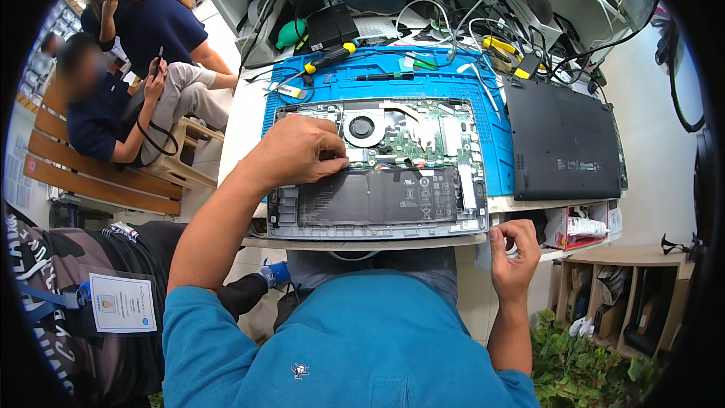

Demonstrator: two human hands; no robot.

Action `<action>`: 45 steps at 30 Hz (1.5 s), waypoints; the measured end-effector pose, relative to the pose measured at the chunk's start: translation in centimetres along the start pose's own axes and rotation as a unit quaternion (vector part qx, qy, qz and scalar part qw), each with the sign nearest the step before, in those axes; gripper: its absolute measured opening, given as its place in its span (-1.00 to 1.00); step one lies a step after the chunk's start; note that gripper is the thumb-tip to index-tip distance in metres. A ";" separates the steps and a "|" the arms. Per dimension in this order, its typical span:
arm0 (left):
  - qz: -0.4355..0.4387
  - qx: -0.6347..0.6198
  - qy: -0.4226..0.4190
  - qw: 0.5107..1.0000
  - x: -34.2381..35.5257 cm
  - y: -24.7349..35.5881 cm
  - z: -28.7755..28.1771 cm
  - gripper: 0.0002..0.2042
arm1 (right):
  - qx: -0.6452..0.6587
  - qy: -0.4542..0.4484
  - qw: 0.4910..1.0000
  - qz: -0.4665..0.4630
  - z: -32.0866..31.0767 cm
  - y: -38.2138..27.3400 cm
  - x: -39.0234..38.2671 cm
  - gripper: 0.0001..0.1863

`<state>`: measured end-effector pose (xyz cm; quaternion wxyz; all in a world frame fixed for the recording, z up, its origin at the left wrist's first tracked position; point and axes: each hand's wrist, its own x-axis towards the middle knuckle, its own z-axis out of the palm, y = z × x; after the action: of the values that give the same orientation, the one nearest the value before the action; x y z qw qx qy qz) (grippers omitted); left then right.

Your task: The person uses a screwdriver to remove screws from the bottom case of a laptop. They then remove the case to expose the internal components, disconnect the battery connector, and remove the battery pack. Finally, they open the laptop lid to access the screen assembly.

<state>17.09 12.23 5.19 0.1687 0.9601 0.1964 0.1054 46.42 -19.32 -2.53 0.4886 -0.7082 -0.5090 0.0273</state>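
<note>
An opened laptop base (468,215) lies in front of me, its fan (363,128), green circuit board (438,136) and black battery (377,196) exposed. My left hand (302,151) reaches over its left side, thumb and fingertips pinched together at the battery's upper edge, by the board. What the fingertips grip, if anything, is hidden. Off the table's front right edge, my right hand (515,257) is held up with its fingers curled toward the thumb. Anything between them is too small to make out.
A blue work mat (495,166) lies under the laptop, with a yellow-black screwdriver (330,57) and a thin pen-like driver (384,76) behind. At right rests a black laptop cover (566,143). Cables and tools crowd the back. People are at left, one close beside me.
</note>
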 end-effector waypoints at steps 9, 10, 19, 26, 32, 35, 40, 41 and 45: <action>0.024 0.060 -0.016 0.998 0.3 0.1 0.3 -0.89 | -0.003 0.001 1.000 0.005 0.0 0.6 -0.2 -0.90; 0.034 0.078 -0.015 0.996 0.3 0.2 0.4 -0.89 | -0.002 0.000 1.000 0.006 0.0 0.6 -0.2 -0.90; 0.126 0.174 0.028 0.976 0.1 0.5 1.7 -0.85 | 0.001 0.002 1.000 0.001 0.2 0.8 -0.1 -0.90; 0.142 0.186 0.010 0.972 0.4 0.5 1.6 -0.83 | 0.008 0.002 1.000 0.006 0.4 1.0 -0.2 -0.90; 0.157 0.231 -0.054 0.959 1.2 1.3 1.2 -0.83 | 0.009 0.010 1.000 -0.010 0.5 1.4 -0.2 -0.90; 0.158 0.247 -0.080 0.953 1.6 1.7 1.0 -0.84 | 0.015 0.011 1.000 0.003 0.5 1.3 -0.3 -0.90; 0.132 0.226 -0.099 0.960 2.0 1.6 0.9 -0.85 | 0.016 0.003 1.000 0.000 0.5 1.3 -0.2 -0.89; 0.108 0.214 -0.109 0.965 2.2 1.9 0.7 -0.85 | 0.014 0.001 1.000 0.002 0.4 1.3 -0.2 -0.89; 0.107 0.172 -0.055 0.978 1.5 1.0 0.7 -0.85 | 0.014 0.002 1.000 -0.008 0.5 1.5 -0.2 -0.88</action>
<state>18.96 11.80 5.14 -0.0004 0.9946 0.0977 0.0344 47.13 -19.17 -3.94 0.4997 -0.6975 -0.5128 0.0291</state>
